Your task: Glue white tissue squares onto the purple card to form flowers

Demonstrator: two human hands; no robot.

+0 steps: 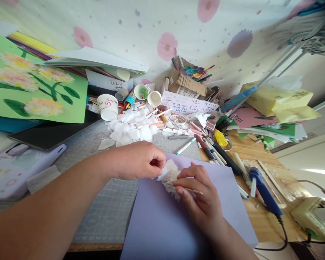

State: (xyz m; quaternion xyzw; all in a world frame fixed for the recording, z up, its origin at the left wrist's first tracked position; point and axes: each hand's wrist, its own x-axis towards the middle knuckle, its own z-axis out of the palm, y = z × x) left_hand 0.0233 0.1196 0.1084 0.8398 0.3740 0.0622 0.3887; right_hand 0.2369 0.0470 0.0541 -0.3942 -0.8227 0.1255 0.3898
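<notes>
Paper (151, 224) in plain purple lies across a gray cutting mat (103, 213), whose printed edge marks are too small to read, and a wooden tabletop (292, 227). On it sits a ruffled white paper cluster (169, 173) between two bare hands: the right hand (202, 191) pinches a thin stick (193, 190) with its tip at the cluster, while the left hand (138, 160) curls its fingers toward the thumb at the opposite edge; whether they grip a piece cannot be told. At right rests a blue corded tool (265, 191). Beyond, white scraps (135, 128) lie beside scattered markers (186, 146), near a paper cup (108, 107) with illegible red lettering. At left, a green sheet (76, 108) shows painted flowers. Farther back, a white panel (191, 103) carries handwriting, the blue figures "15 224" legible, before a cardboard box (189, 81) and a white backdrop (143, 39) printed with pink and purple blooms.
</notes>
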